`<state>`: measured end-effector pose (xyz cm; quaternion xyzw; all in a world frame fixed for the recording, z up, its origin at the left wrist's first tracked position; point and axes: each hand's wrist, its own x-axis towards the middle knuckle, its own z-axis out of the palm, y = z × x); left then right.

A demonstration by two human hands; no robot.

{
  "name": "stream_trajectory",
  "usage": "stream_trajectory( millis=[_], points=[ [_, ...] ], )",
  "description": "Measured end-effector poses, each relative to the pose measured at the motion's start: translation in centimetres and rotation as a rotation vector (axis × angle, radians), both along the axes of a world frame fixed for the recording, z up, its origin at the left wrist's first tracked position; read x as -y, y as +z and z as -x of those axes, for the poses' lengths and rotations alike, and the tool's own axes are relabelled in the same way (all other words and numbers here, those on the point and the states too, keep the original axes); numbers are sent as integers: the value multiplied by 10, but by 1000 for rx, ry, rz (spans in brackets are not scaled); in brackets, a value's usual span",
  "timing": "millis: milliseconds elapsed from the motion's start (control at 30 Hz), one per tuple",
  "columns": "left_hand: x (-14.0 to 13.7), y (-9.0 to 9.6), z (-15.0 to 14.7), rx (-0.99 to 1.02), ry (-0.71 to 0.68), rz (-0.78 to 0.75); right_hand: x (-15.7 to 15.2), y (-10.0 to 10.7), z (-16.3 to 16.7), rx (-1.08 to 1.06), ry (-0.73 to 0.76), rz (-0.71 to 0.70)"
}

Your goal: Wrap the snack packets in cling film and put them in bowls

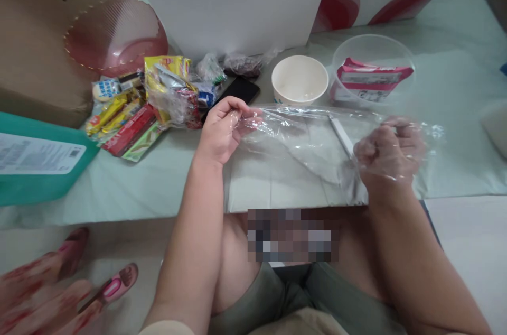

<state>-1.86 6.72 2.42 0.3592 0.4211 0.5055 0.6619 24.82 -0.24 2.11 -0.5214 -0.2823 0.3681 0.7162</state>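
A clear plastic bag or film [301, 134] is stretched between my two hands, above the near edge of the table. My left hand [227, 126] pinches its left end between thumb and fingers. At the other end my right hand [390, 150] is curled into a fist, with the plastic over it; whether the hand is inside or behind the plastic I cannot tell. Showing through the film is a slim white stick-like object [341, 133], close to my right hand. Just beyond the film stand a white paper bowl [300, 81] and a clear plastic tub [373, 52].
Snack packets [130, 123] and a black phone [241, 91] lie to the left, before a pink ribbed bowl [119, 34]. Boxes, one white [233, 2], line the back. A green pouch [35, 166] lies far left. Another person's sandalled foot [114, 285] shows below.
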Motion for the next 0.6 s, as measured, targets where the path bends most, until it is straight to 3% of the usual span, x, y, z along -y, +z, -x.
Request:
stream_trajectory(
  millis=[133,367,600],
  points=[
    [2,3,1,-20,-66,11,3,6,-7,-156,97,-109],
    [1,2,-5,-83,-79,61,0,11,-9,-251,28,-22],
    [1,6,-1,9,-195,108,-2,5,-16,-313,-55,42]
  ],
)
